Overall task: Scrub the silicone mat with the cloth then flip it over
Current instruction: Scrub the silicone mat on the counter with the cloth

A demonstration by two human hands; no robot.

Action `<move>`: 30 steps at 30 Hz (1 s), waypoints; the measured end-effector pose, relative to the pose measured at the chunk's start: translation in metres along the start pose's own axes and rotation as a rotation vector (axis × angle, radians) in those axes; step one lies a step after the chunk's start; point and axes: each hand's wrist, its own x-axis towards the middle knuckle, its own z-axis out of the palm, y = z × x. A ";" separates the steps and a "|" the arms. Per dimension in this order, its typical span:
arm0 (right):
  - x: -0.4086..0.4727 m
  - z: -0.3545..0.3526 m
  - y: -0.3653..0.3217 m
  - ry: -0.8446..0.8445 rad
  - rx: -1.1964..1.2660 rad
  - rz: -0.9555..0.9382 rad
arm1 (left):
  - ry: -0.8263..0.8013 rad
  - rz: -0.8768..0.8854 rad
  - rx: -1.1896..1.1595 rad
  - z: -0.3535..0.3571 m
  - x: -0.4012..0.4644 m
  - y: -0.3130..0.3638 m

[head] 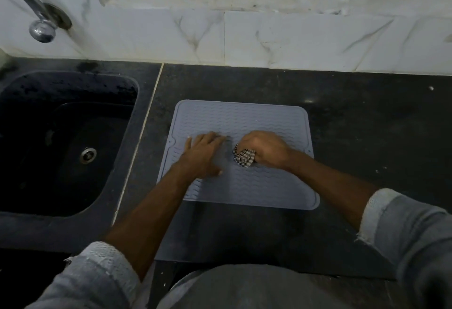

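A grey silicone mat with a wavy ribbed face lies flat on the dark counter, in the middle of the view. My left hand rests flat on the mat's left half, fingers spread and pressing down. My right hand sits on the mat's right half, closed around a bunched black-and-white checked cloth. The cloth sticks out from under the fingers and touches the mat. Both forearms cover part of the mat's near edge.
A dark sink with a metal drain lies to the left, past a pale seam in the counter. A chrome tap juts from the white marble-tiled wall behind. Counter surface extends right of the mat.
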 end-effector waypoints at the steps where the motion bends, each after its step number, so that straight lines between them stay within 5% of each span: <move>1: 0.003 0.000 -0.005 0.013 -0.003 -0.016 | -0.009 -0.005 0.005 0.001 0.002 0.003; 14: -0.055 0.001 0.031 0.017 -0.040 -0.026 | -0.081 -0.037 -0.012 -0.001 0.005 0.008; 23: -0.006 0.015 -0.005 0.032 -0.069 -0.068 | -0.105 -0.050 0.022 -0.007 0.010 0.014; 30: -0.067 0.005 0.045 0.052 -0.056 -0.029 | -0.087 -0.049 0.031 -0.002 0.010 0.011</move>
